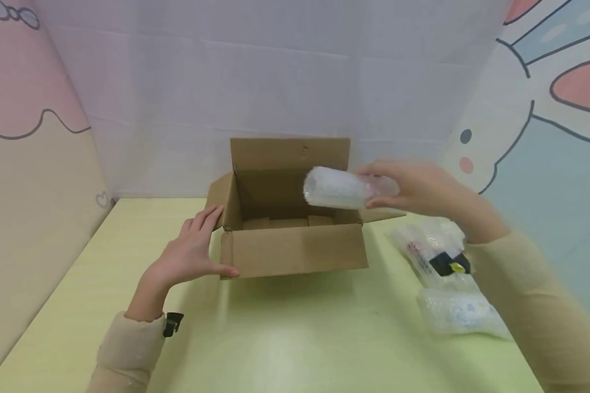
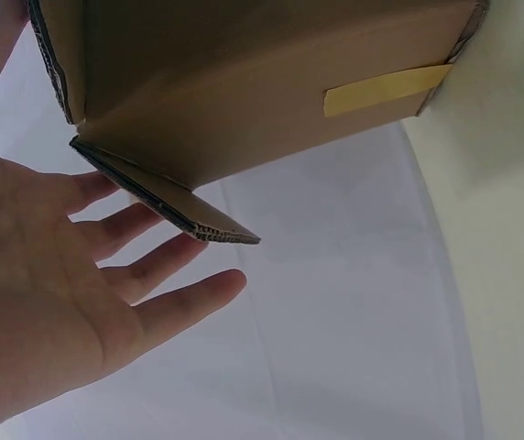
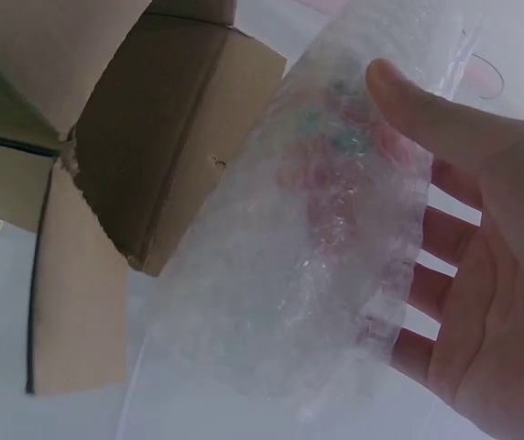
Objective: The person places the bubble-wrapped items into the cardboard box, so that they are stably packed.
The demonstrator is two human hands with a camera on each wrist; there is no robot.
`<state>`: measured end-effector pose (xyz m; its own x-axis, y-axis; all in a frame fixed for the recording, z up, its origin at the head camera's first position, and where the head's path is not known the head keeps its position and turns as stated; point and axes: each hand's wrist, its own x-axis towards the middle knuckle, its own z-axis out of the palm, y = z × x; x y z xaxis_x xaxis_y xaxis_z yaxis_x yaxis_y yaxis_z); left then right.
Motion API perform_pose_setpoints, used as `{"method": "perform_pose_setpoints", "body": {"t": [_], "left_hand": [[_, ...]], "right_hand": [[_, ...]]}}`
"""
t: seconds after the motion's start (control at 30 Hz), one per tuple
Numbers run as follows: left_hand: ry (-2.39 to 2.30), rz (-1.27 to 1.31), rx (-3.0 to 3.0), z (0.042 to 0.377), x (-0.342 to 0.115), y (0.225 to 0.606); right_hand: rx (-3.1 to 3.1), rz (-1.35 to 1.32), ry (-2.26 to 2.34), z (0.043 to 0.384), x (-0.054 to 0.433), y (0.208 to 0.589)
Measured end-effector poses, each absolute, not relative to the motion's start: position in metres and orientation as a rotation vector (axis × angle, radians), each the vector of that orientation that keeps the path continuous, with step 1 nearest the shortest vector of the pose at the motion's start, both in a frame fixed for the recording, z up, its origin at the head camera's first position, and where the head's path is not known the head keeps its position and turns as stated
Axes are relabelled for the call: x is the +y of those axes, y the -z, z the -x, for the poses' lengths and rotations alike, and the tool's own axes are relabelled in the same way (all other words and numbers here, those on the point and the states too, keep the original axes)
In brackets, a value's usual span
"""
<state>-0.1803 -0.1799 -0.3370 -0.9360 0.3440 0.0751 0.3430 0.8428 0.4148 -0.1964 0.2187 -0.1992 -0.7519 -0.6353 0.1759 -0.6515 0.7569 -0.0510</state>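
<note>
Right of centre, the right hand (image 1: 410, 185) is gripping the roll (image 1: 336, 188), its long axis running left across the box (image 1: 270, 191), the left hand (image 1: 189, 256) touching a flap (image 1: 219, 192) with spread fingers (image 2: 189, 302).

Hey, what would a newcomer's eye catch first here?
Probably the open cardboard box on the table, the left hand at its left side. Next, the bubble-wrapped item in the right hand, near the box's right side; then more wrapped bundles farther right.
</note>
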Motion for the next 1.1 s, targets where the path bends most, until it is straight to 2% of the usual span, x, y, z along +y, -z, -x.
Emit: {"method": "perform_pose_setpoints", "body": {"t": [0.2, 0.37, 0.57, 1.1], "left_hand": [[-0.727, -0.561, 3.009, 0.18, -0.18, 0.342], [-0.752, -0.571, 2.994, 0.177, -0.177, 0.343], [-0.78, -0.598, 2.985, 0.172, -0.173, 0.343], [-0.776, -0.623, 3.032, 0.16, -0.173, 0.347]], "right_hand": [[-2.946, -1.127, -0.103, 0.249, 0.162, 0.194], [-3.033, -1.104, 0.055, 0.276, 0.132, 0.204], [-3.113, -1.104, 0.228, 0.295, 0.113, 0.227], [-3.042, -1.386, 0.637, 0.318, 0.084, 0.281]]}}
